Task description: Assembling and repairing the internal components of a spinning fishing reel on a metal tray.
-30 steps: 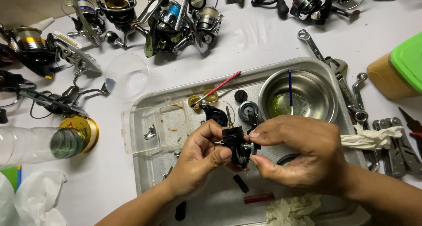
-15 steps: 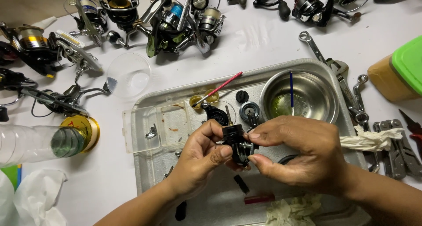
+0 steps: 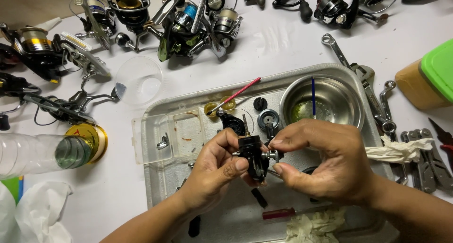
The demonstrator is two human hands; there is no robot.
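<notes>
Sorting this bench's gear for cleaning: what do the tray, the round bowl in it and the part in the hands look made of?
Tray: seemingly aluminium, dull grey with a scuffed matte sheen.
Bowl: likely stainless steel, bright mirror-like reflections.
Black reel body, held by the left hand and right hand: dark, glossy; plastic or painted metal, hard to tell, with a small silver metal stub.

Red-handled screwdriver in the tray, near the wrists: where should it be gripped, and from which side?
Likely by the red handle, from above: the screwdriver lies flat in the tray, handle bare on its left end, while the shaft runs right under the right hand.
</notes>
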